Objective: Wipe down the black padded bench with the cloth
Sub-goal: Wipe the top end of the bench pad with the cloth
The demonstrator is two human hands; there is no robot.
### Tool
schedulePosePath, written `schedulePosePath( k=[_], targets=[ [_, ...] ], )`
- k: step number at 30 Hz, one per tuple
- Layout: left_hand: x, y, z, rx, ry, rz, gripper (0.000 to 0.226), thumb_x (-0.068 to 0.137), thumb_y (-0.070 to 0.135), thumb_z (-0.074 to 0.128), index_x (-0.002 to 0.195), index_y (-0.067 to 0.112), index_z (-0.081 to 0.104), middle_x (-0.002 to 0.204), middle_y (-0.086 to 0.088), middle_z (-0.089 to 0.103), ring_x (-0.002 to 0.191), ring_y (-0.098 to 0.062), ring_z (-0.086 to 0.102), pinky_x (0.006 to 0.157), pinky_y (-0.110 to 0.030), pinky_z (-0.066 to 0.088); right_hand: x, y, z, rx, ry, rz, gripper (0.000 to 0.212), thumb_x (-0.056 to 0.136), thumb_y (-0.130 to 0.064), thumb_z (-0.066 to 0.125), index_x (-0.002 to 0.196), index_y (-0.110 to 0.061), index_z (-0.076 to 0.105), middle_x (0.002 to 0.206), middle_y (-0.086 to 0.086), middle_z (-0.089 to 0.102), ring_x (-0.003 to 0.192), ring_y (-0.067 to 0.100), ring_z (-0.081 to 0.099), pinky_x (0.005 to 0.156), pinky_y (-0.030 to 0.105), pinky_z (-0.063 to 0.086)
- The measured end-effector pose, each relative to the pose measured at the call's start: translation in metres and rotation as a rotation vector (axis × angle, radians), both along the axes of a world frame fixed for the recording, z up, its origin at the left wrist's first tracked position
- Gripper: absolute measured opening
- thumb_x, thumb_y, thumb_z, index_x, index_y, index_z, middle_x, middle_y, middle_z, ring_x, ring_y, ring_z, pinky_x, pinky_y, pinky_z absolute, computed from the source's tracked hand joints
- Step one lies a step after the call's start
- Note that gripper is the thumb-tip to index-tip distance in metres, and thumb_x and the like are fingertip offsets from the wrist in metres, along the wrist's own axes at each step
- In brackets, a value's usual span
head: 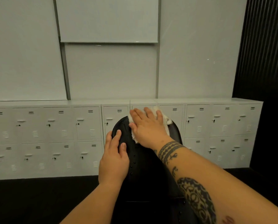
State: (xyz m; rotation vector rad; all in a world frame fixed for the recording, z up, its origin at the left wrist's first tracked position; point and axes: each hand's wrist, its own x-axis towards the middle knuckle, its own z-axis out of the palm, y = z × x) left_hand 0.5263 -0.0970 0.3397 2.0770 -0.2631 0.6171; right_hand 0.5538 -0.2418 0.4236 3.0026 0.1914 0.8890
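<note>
The black padded bench [144, 160] runs away from me up the middle of the view, its rounded far end near the lockers. A white cloth [166, 121] lies on that far end. My right hand [148, 127] presses flat on the cloth with straight, spread fingers, and the cloth shows around its edges. My left hand [114, 157] rests flat on the bench's left edge, a little nearer to me, fingers straight and holding nothing.
A row of low white lockers [59, 138] stands along the wall behind the bench. White wall panels [109, 70] rise above them. A dark slatted wall [264, 54] closes the right side. The floor [30, 201] is dark on both sides of the bench.
</note>
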Motion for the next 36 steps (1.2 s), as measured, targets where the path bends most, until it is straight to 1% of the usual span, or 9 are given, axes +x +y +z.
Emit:
schedulePosePath(
  k=[4,7,11,15,18,23,27,30,36],
  targets=[
    [0.001,-0.003,-0.001,0.0,-0.015,0.01,0.051,0.108,0.039,0.039,0.157,0.043,0.028,0.17,0.018,0.009,0.149,-0.02,0.035,0.108,-0.045,0.042,-0.013,-0.018,-0.014,-0.133,-0.018,0.089,0.059,0.103,-0.055,0.016,0.158,-0.039,0.001,0.166,-0.017,-0.004,0.153,0.019,-0.008,0.119,0.057,-0.006],
    [-0.001,-0.003,0.002,0.006,0.004,0.009,0.051,0.108,0.035,0.04,0.157,0.04,0.029,0.17,0.015,0.01,0.15,-0.022,0.033,0.111,-0.047,0.04,-0.024,-0.049,-0.024,0.116,-0.022,-0.136,0.064,0.1,-0.059,0.015,0.157,-0.037,-0.004,0.166,-0.011,-0.007,0.153,0.026,-0.005,0.118,0.059,0.006],
    [0.0,-0.01,0.022,0.137,-0.016,0.113,0.05,0.106,0.03,0.043,0.156,0.029,0.033,0.17,0.007,0.011,0.156,-0.024,0.015,0.12,-0.059,0.026,-0.025,-0.064,-0.017,0.376,0.008,-0.257,0.061,0.102,-0.057,0.02,0.156,-0.03,0.013,0.153,0.006,0.031,0.13,0.036,0.04,0.1,0.054,0.037],
    [0.009,-0.028,0.041,0.424,0.01,0.04,0.061,0.104,0.053,0.036,0.159,0.048,0.009,0.171,0.011,-0.013,0.156,-0.027,-0.017,0.121,-0.067,0.0,-0.011,-0.068,-0.002,0.476,-0.007,-0.271,0.054,0.102,-0.056,0.019,0.134,-0.02,0.043,0.128,0.012,0.053,0.111,0.038,0.055,0.091,0.049,0.047],
    [0.014,-0.046,0.056,0.647,0.135,0.041,0.072,0.101,0.063,0.036,0.157,0.052,-0.007,0.167,0.006,-0.028,0.151,-0.04,-0.027,0.115,-0.076,-0.006,-0.008,-0.073,-0.003,0.53,-0.023,-0.25,0.055,0.101,-0.059,0.021,0.127,-0.019,0.049,0.122,0.01,0.056,0.11,0.037,0.056,0.091,0.049,0.047],
    [0.012,-0.063,0.096,0.784,0.253,0.028,0.085,0.094,0.062,0.059,0.155,0.059,0.001,0.17,0.003,-0.018,0.15,-0.054,-0.015,0.11,-0.082,0.014,-0.015,-0.082,-0.019,0.733,-0.021,-0.14,0.054,0.098,-0.061,0.034,0.133,-0.021,0.045,0.13,0.012,0.054,0.114,0.035,0.054,0.091,0.044,0.045],
    [0.009,-0.071,0.106,0.844,0.272,0.063,0.088,0.092,0.057,0.065,0.156,0.057,0.005,0.17,-0.004,-0.009,0.147,-0.06,-0.003,0.108,-0.079,0.025,-0.044,-0.085,-0.05,0.854,-0.035,-0.045,0.066,0.099,-0.056,0.042,0.156,-0.034,0.018,0.148,0.005,0.04,0.126,0.029,0.049,0.095,0.04,0.041],
    [0.009,-0.071,0.104,0.842,0.253,0.06,0.087,0.093,0.056,0.064,0.156,0.057,0.003,0.17,-0.004,-0.011,0.148,-0.059,-0.004,0.109,-0.079,0.025,-0.063,-0.081,-0.066,0.912,-0.018,-0.037,0.071,0.1,-0.054,0.041,0.158,-0.036,0.005,0.155,0.001,0.032,0.132,0.026,0.045,0.1,0.039,0.039],
    [0.016,-0.065,0.087,0.824,0.183,0.066,0.083,0.096,0.063,0.054,0.155,0.058,-0.004,0.17,0.003,-0.02,0.15,-0.054,-0.013,0.111,-0.081,0.014,-0.025,-0.086,-0.034,0.994,0.001,-0.122,0.049,0.101,-0.053,0.037,0.138,-0.02,0.042,0.136,0.01,0.052,0.119,0.033,0.053,0.095,0.04,0.041]
  ],
)
